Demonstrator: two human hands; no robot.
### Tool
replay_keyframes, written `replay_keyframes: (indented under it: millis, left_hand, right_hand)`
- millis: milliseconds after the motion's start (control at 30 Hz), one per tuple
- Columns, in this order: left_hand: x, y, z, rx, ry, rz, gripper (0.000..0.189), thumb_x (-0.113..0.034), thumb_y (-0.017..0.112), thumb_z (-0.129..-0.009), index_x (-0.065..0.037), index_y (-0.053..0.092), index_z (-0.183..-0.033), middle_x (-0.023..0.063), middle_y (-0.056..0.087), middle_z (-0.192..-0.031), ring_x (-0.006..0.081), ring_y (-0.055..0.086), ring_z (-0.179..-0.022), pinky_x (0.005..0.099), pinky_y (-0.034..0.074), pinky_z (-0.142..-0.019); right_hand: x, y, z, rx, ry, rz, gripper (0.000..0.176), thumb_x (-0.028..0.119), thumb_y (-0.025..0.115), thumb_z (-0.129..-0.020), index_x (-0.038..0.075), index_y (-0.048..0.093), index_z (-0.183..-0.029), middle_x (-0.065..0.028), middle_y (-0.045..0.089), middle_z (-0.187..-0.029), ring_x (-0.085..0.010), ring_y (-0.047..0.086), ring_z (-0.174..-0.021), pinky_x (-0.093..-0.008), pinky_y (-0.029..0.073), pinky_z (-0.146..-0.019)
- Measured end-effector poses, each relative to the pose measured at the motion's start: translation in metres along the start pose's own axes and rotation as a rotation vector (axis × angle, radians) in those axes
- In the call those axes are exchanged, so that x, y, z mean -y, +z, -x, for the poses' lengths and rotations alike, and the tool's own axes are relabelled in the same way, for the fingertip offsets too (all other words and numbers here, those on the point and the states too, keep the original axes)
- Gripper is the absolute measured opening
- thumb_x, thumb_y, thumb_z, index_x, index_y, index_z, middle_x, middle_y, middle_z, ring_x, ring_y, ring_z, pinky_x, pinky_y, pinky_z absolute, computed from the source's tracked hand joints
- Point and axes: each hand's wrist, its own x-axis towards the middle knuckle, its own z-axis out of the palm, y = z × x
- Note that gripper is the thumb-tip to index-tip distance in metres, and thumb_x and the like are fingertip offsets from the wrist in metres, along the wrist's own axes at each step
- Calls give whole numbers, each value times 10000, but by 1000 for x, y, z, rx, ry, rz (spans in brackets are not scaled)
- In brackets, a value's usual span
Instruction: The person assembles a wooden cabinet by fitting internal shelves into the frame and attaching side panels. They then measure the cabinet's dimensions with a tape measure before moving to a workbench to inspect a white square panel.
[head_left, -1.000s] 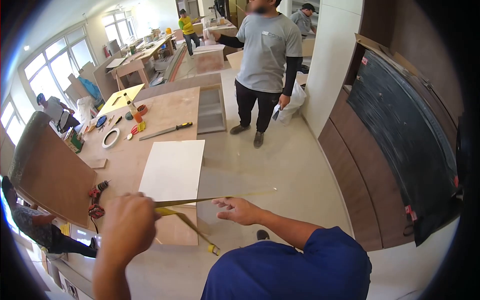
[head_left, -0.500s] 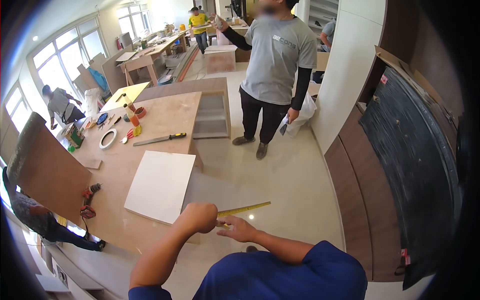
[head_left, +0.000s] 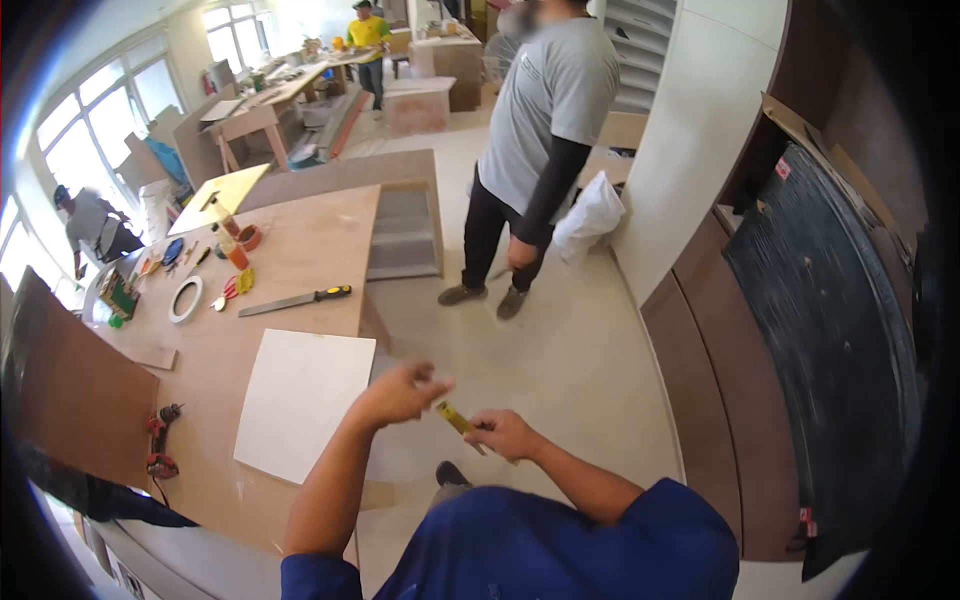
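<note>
The measuring tape [head_left: 457, 419] is yellow; the sleeve [head_left: 560, 540] below it is plain deep blue. The tabletop [head_left: 300, 240] is light brown with a faint wood grain, and the panel [head_left: 300, 400] on it is plain white. The saw [head_left: 290, 301] has a grey blade and a black-and-yellow handle. The roll of tape [head_left: 185, 298] is white, the drill [head_left: 158, 440] red and black, the bottle [head_left: 235, 252] orange. The floor [head_left: 570, 350] is glossy cream. The T-shirt [head_left: 555, 100] is grey, worn over black undersleeves, and the trousers [head_left: 490, 225] are black. The bag [head_left: 590, 212] is white, the cabinet fronts [head_left: 700, 390] dark brown, and the sheet [head_left: 830, 290] black.

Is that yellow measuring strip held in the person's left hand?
No, the right hand pinches the yellow measuring strip, while the left hand is open beside it.
</note>
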Motion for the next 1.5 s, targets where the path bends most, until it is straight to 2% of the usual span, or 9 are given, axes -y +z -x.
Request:
replay_keyframes:
  millis: [33, 100, 233, 367, 467, 667, 867, 1167, 1500]
  left_hand:
    - [14, -4, -14, -86, 73, 167, 426, -373, 608, -931, 34, 612, -1058, 107, 656, -860, 200, 660, -752, 307, 542, -662]
    - [27, -13, -27, -193, 147, 426, 408, -354, 581, -957, 24, 568, -1111, 108, 646, -982, 206, 657, -748, 309, 553, -662]
    - [69, -15, -59, 78, -74, 659, 454, -408, 573, -954, 7, 550, -1137, 111, 655, -963, 171, 648, -748, 274, 544, -648]
    - [103, 12, -108, 256, -277, 1017, 610, -476, 517, -964, 77, 474, -1217, 165, 622, -1019, 230, 625, -863, 330, 529, -754]
    - [104, 20, -141, 86, -332, 1360, 505, -369, 499, -995, 97, 460, -1186, 187, 600, -1078, 268, 613, -934, 389, 525, -816]
    - [118, 4, -241, -52, -230, 1520, 354, -136, 535, -967, 122, 452, -1194, 209, 578, -1107, 296, 605, -979, 399, 523, -859]
    - [62, -38, -330, -103, -114, 1450, 279, -88, 515, -949, 94, 496, -1159, 166, 623, -1071, 260, 630, -943, 373, 530, -826]
    - [-52, -123, -419, -277, 77, 1529, 262, -108, 531, -947, 34, 523, -1166, 123, 642, -1046, 235, 638, -939, 347, 522, -801]
    - [-111, -221, -505, -124, 388, 1604, 193, -139, 520, -963, 1, 567, -1089, 111, 653, -1031, 201, 654, -924, 340, 535, -827]
  right_hand:
    - [8, -6, -8, -31, -31, 164, 151, 141, 694, -877, 12, 666, -951, 5, 624, -788, -62, 541, -739, -228, 446, -677]
    - [16, -11, -23, -123, -65, 67, 150, 140, 692, -879, 12, 665, -952, 18, 614, -778, -54, 529, -728, -228, 441, -661]
    - [32, -22, -52, -197, -104, -11, 156, 151, 689, -888, 13, 663, -954, 35, 608, -777, -43, 509, -699, -226, 431, -621]
    - [49, -20, -79, -192, -49, -24, 164, 169, 680, -904, 21, 662, -972, 28, 620, -775, -31, 513, -683, -215, 424, -588]
    - [45, -26, -106, -132, -53, -33, 163, 183, 662, -917, 25, 652, -954, 13, 630, -767, -42, 531, -683, -221, 433, -602]
    - [66, -67, -152, -2, 18, 22, 214, 223, 630, -939, 11, 621, -908, -15, 641, -768, -78, 583, -703, -248, 457, -648]
    - [79, -138, -219, 100, 19, -119, 234, 147, 589, -960, -41, 593, -1100, -64, 653, -827, -137, 647, -775, -274, 510, -726]
    - [126, -258, -301, 116, -40, -33, 216, 132, 639, -923, -42, 624, -1049, -68, 666, -831, -111, 634, -725, -244, 499, -677]
    - [187, -336, -394, -383, -305, 86, 197, 27, 718, -828, -34, 633, -995, 8, 595, -780, -42, 511, -661, -189, 415, -606]
